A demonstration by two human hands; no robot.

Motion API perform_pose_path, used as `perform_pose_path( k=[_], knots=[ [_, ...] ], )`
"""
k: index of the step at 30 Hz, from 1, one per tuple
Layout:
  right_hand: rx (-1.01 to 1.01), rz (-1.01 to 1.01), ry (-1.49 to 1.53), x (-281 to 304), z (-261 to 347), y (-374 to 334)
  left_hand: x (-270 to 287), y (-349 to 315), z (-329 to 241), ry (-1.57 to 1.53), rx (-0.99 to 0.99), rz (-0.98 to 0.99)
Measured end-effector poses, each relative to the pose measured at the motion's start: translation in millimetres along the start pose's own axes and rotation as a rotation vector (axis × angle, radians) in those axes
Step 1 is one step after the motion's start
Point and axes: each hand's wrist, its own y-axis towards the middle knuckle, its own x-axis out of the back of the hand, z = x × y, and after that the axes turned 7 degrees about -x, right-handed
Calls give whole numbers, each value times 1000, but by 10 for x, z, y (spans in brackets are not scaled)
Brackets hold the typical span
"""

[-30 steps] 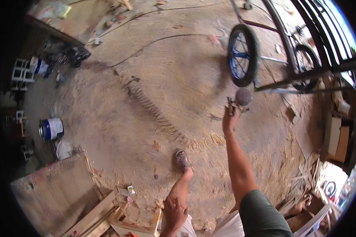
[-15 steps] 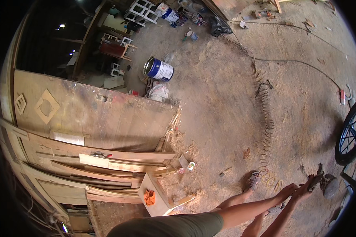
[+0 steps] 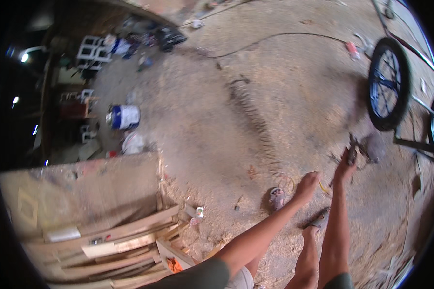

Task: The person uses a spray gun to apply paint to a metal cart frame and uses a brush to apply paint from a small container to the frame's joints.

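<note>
- The scene is a workshop with a dusty earth floor [image 3: 217,120], strewn with sawdust and wood scraps.
- Nearest the person, low and well to the left of both hands, a stack of wooden planks [image 3: 115,241] lies beside a large flat board [image 3: 82,192].
- Below the fingers, a foot in a sandal [image 3: 316,222] steps on the floor, and another sandal [image 3: 277,198] shows just left of the left hand's fingers.
- The left hand [image 3: 307,187] reaches forward on an outstretched arm; its fingers look loosely curled together and hold nothing that can be made out.
- The right hand [image 3: 345,166] is raised just right of the left one, its fingers clamped on a small dark tool [image 3: 353,153]; blur hides what kind of tool it is.
- Just beyond the right fingertips lies a grey lump on the floor [image 3: 371,147], too blurred to name.
- Farther up and right of those fingers stands a wheel with a black tyre and blue spokes [image 3: 388,84] on a metal frame.
- A dark cable [image 3: 275,36] curves across the floor far beyond the fingers.
- Far off to the upper left sit a blue and white bucket [image 3: 124,116] and white crates [image 3: 89,48].
</note>
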Motion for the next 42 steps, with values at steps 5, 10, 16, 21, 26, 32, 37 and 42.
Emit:
perform_pose_path(
  k=[5,10,16,21,26,32,37,42],
  knots=[
    [224,-182,-71,-298,56,675,1017,-1931,-549,810,698,579],
    [286,-205,-67,-359,569,881,1001,-3364,-482,1037,555,601],
    [316,-148,3,-371,885,1019,984,-3224,-382,1024,482,516],
    [383,-105,28,-98,517,891,972,-3178,-318,1046,503,522],
    [90,-155,-62,553,-228,457,925,-3033,-423,1100,547,594],
    [-63,-430,242,1603,-822,848,804,-2884,-541,1215,495,698],
    [31,-564,242,2392,-811,1195,677,-2799,-584,1299,479,717],
    [32,-655,260,3109,-812,1401,490,-2709,-663,1357,470,738]
  ],
)
